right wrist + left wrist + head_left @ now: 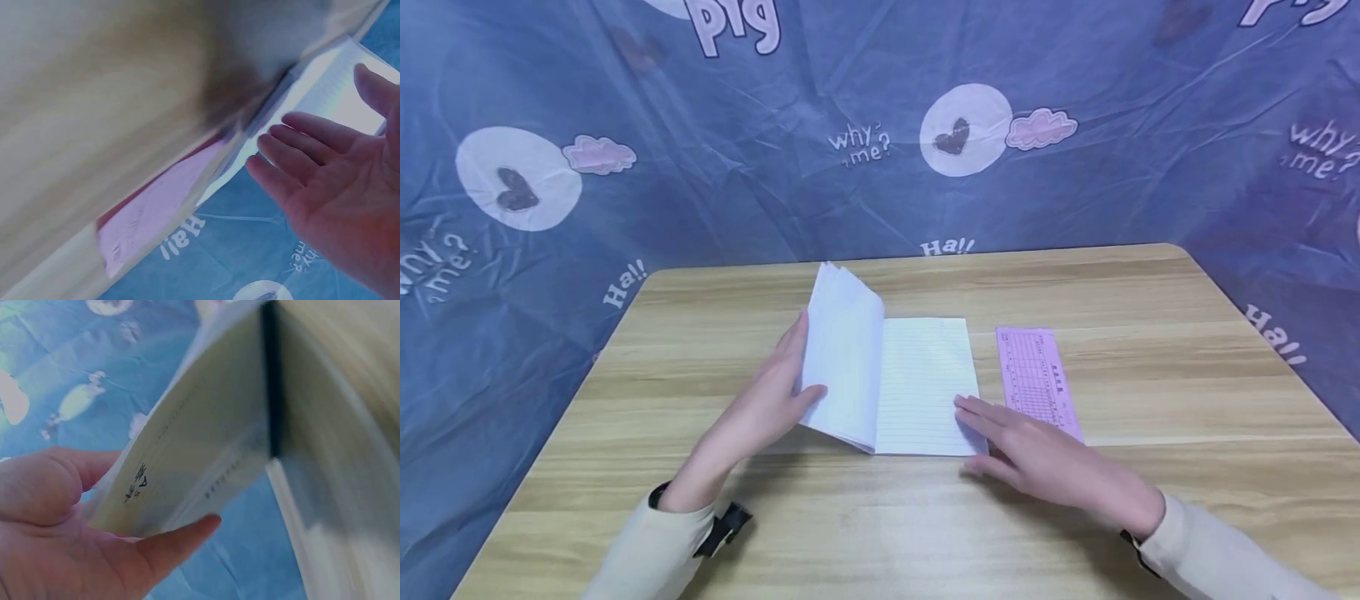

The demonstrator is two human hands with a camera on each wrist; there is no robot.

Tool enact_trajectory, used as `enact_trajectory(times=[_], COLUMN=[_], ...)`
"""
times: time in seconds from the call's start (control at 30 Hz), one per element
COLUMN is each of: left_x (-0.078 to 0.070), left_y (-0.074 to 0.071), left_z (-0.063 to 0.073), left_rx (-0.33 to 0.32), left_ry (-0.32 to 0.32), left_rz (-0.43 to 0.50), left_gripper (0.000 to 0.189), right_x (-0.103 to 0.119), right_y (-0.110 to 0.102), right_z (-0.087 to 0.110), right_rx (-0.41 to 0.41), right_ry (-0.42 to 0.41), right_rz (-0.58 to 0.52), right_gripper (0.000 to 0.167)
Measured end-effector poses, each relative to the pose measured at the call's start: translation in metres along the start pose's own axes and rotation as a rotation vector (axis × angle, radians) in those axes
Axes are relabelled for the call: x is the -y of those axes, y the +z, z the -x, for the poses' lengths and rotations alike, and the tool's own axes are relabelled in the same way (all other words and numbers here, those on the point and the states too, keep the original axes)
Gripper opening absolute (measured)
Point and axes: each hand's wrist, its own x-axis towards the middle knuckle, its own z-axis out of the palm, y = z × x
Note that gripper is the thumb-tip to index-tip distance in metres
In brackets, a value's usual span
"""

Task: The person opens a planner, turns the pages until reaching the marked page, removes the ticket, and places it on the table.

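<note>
An open notebook [921,387] lies on the wooden table, its lined right page facing up. My left hand [763,400] holds the cover and a bunch of leaves [842,358] raised on the left side, thumb over the blank white face and fingers behind. From the left wrist view, the cover [187,450] shows small print and a dark spine strip [272,381]. At the lower right corner of the lined page rests my right hand [1037,454], with its fingers extended. Beside the notebook on the right is a pink printed form pad [1037,375], partly overlapped by that hand.
The wood-grain table [880,533] runs back to a blue printed cloth [737,200], which hangs behind it and at both sides. Black straps [724,529] circle the wrists near the light sleeves [647,550].
</note>
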Motion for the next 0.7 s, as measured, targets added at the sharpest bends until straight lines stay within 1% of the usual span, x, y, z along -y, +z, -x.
enact_trajectory(times=[0.07, 0.13, 0.23, 0.3, 0.4, 0.5, 0.57, 0.6, 0.63, 0.7], left_x=[-0.011, -0.022, -0.034, -0.041, -0.050, -0.061, -0.065, -0.067, -0.067, -0.064], left_y=[0.002, 0.004, 0.009, 0.012, 0.019, 0.028, 0.034, 0.037, 0.039, 0.045], left_z=[-0.006, -0.010, -0.016, -0.019, -0.025, -0.031, -0.033, -0.034, -0.035, -0.035], left_rx=[0.005, 0.012, 0.034, 0.053, 0.087, 0.113, 0.126, 0.139, 0.154, 0.186], left_ry=[0.030, 0.050, 0.065, 0.062, 0.057, 0.065, 0.066, 0.068, 0.076, 0.092], left_rz=[0.050, 0.099, 0.157, 0.183, 0.207, 0.193, 0.182, 0.191, 0.203, 0.237], left_gripper=[0.089, 0.087, 0.085, 0.084, 0.083, 0.081, 0.081, 0.080, 0.079, 0.074], right_x=[0.001, 0.002, 0.005, 0.008, 0.011, 0.012, 0.012, 0.011, 0.010, 0.008], right_y=[-0.004, -0.007, -0.013, -0.017, -0.021, -0.025, -0.026, -0.027, -0.028, -0.029], right_z=[-0.010, -0.024, -0.049, -0.066, -0.086, -0.098, -0.101, -0.101, -0.100, -0.096], right_rx=[0.016, 0.020, 0.000, -0.011, -0.028, -0.045, -0.056, -0.063, -0.075, -0.102], right_ry=[0.012, 0.034, 0.074, 0.115, 0.141, 0.145, 0.146, 0.167, 0.189, 0.238], right_rz=[-0.095, -0.216, -0.448, -0.607, -0.851, -1.062, -1.155, -1.176, -1.188, -1.159], right_gripper=[0.062, 0.062, 0.059, 0.057, 0.056, 0.057, 0.058, 0.060, 0.061, 0.063])
